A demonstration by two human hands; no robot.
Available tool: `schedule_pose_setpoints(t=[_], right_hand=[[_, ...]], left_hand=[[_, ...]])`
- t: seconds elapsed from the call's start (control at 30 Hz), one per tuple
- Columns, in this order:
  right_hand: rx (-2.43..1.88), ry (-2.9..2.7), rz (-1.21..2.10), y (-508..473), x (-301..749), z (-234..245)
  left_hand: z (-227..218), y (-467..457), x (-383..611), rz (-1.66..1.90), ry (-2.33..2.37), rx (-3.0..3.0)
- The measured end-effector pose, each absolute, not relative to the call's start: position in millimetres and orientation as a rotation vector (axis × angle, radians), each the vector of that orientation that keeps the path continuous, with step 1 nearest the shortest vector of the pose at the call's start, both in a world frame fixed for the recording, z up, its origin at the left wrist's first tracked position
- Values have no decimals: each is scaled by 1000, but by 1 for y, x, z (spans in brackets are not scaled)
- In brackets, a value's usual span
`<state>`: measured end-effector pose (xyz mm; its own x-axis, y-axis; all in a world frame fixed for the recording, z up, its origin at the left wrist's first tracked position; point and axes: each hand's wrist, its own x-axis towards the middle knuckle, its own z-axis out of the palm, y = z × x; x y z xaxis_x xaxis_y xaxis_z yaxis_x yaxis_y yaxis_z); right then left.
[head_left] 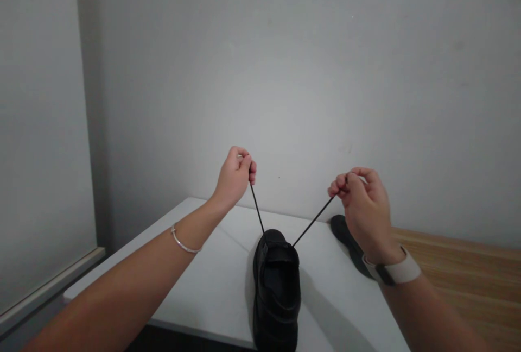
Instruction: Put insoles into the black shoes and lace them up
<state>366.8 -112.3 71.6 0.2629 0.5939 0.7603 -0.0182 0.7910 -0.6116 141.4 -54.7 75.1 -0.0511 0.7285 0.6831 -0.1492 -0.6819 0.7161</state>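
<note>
We pinch one end of the black shoelace point(257, 208) in our left hand point(235, 177) and the other end in our right hand point(365, 205), both raised and pulled taut. Below and between the two grips, the black shoe point(275, 292) stands on the white table point(211, 281). No brand or writing can be read on it.

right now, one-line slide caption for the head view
Left hand and right hand pull both lace ends taut above a black shoe.

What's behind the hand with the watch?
Behind the right hand lies a second black shoe on the white table. Only its tip shows; the hand and wrist cover the rest.
</note>
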Motion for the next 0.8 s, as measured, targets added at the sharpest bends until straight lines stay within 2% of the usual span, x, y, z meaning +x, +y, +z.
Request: schedule_pose_setpoints(t=[0.1, 0.17, 0.33, 0.43, 0.57, 0.7, 0.8], right_hand=[[-554, -1167, 410, -107, 378, 66], [-693, -1220, 349, -99, 384, 53], [-1253, -1831, 186, -89, 384, 10], [-1442, -2133, 329, -95, 379, -6], [-1565, -2257, 573, -100, 381, -14], [-1448, -2184, 651, -103, 387, -17], [-1419, -1988, 939, -109, 385, -21]], left_hand=[[70, -51, 125, 1798, 767, 1664], [58, -53, 120, 1678, 945, 1912], [11, -63, 126, 756, 1209, 2464], [-15, -65, 132, 435, 1098, 2414], [-30, -66, 133, 508, 845, 2179], [-31, -70, 129, 608, 835, 1974], [-30, -74, 129, 511, 828, 1788]])
